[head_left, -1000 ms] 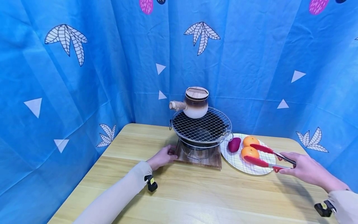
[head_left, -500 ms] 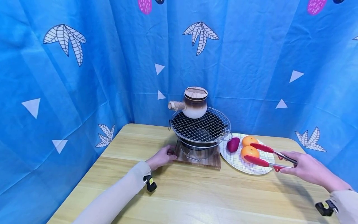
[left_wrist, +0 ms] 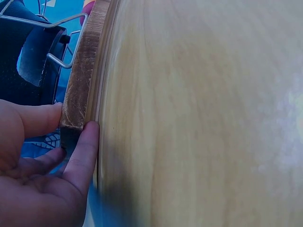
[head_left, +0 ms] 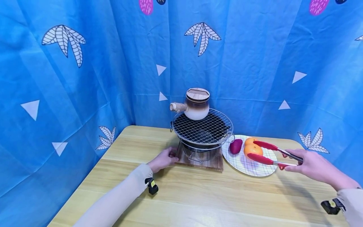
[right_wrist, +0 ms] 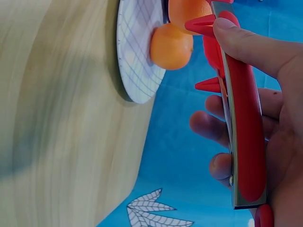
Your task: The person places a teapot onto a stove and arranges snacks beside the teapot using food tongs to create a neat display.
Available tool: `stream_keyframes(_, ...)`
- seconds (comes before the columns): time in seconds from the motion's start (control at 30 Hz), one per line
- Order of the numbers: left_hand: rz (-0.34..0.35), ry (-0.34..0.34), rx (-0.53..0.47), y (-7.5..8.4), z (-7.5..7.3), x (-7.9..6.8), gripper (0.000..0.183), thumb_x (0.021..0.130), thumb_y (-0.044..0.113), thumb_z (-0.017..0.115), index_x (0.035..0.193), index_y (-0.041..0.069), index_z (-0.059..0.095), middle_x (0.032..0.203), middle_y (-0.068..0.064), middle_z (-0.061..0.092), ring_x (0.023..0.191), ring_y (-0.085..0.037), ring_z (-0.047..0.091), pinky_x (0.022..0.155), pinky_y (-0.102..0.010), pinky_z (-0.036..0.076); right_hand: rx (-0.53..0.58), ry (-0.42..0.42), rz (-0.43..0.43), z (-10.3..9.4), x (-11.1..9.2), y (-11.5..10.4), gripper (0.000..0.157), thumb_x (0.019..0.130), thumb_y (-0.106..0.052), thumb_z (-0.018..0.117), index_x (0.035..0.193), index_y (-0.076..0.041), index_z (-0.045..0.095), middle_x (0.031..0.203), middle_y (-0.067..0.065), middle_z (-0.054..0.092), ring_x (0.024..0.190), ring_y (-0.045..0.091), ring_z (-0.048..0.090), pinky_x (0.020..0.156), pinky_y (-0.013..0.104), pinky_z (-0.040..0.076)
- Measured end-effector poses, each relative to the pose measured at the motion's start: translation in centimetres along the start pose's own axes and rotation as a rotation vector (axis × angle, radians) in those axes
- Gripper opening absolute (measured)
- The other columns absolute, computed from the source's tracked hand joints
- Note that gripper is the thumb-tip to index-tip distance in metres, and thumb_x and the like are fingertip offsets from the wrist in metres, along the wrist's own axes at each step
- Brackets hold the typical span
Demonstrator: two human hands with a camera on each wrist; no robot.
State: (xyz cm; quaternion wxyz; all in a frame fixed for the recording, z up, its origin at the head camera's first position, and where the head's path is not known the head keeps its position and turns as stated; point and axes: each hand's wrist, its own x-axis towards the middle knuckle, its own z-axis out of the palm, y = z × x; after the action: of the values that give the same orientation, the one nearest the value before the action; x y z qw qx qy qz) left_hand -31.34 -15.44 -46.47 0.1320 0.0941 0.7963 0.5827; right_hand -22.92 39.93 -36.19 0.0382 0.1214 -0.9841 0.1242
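My left hand [head_left: 162, 160] pinches the front-left corner of a dark wooden board [head_left: 212, 163]; in the left wrist view thumb and fingers lie on either side of the board's edge [left_wrist: 79, 80]. On that board stands a small grill [head_left: 202, 134] with a round wire rack. Over at the right, my right hand [head_left: 314, 167] grips red-tipped kitchen tongs [head_left: 265, 160]. Their tips stand around the front orange [head_left: 253, 149], which partly covers a second orange [head_left: 249, 140]. Whether the front orange touches the checked plate [head_left: 263, 170] cannot be told. In the right wrist view the tongs' tips are mostly hidden.
A clay pot [head_left: 197, 110] with a wooden lid and side handle sits on the rack. A purple-red oval fruit or vegetable [head_left: 236, 146] lies on the plate's left part. Blue curtains [head_left: 241, 63] hang behind and beside the wooden table [head_left: 184, 195].
The tongs and front orange have risen slightly in the head view, so the orange now overlaps the rear one. My right hand moved slightly up; the left hand keeps its hold on the board.
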Motion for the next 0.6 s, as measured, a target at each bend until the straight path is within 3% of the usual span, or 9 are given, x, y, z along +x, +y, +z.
stream_keyframes(0.17,0.001,-0.002,-0.005,0.0,0.0,0.0,0.057,0.093,0.001,0.065,0.145,-0.003,0.042,0.120,-0.022,0.059,0.103,-0.027,0.062,0.091,-0.039,0.060,0.006,0.007,-0.004,-0.8,0.2,-0.1,0.092,0.075,-0.053,0.083,0.144,0.000,0.052,0.069,0.000,0.041,0.049,0.010,0.036,0.042,0.025,0.032)
stream_keyframes(0.3,0.001,0.001,-0.010,0.0,0.0,0.0,0.057,0.093,0.001,0.065,0.145,-0.003,0.042,0.120,-0.022,0.059,0.103,-0.027,0.062,0.092,-0.039,0.060,0.010,-0.004,-0.001,-1.4,0.4,-0.3,0.092,0.077,-0.050,0.083,0.145,0.001,0.050,0.081,0.008,0.055,0.055,0.012,0.039,0.044,0.026,0.033)
stream_keyframes(0.4,0.002,0.004,-0.009,0.1,0.0,-0.1,0.058,0.092,0.001,0.065,0.145,-0.004,0.041,0.121,-0.023,0.059,0.104,-0.027,0.062,0.092,-0.039,0.060,0.007,-0.016,0.016,-1.8,0.7,-0.5,0.094,0.076,-0.052,0.083,0.145,0.003,0.049,0.101,0.021,0.065,0.061,0.014,0.044,0.045,0.027,0.035)
stream_keyframes(0.53,0.000,0.004,-0.008,0.1,0.0,-0.1,0.058,0.093,0.000,0.064,0.146,-0.004,0.041,0.123,-0.023,0.058,0.104,-0.027,0.062,0.092,-0.039,0.059,-0.007,-0.024,0.035,-2.4,1.1,-0.7,0.096,0.076,-0.055,0.082,0.145,0.003,0.048,0.120,0.035,0.061,0.074,0.020,0.053,0.048,0.027,0.042)
stream_keyframes(0.6,-0.001,0.004,-0.006,0.0,0.0,-0.1,0.058,0.093,0.001,0.064,0.146,-0.004,0.041,0.123,-0.023,0.058,0.104,-0.027,0.062,0.092,-0.039,0.059,-0.012,-0.028,0.038,-2.8,1.3,-0.8,0.096,0.077,-0.055,0.081,0.145,0.003,0.047,0.114,0.033,0.061,0.074,0.021,0.052,0.048,0.027,0.042)
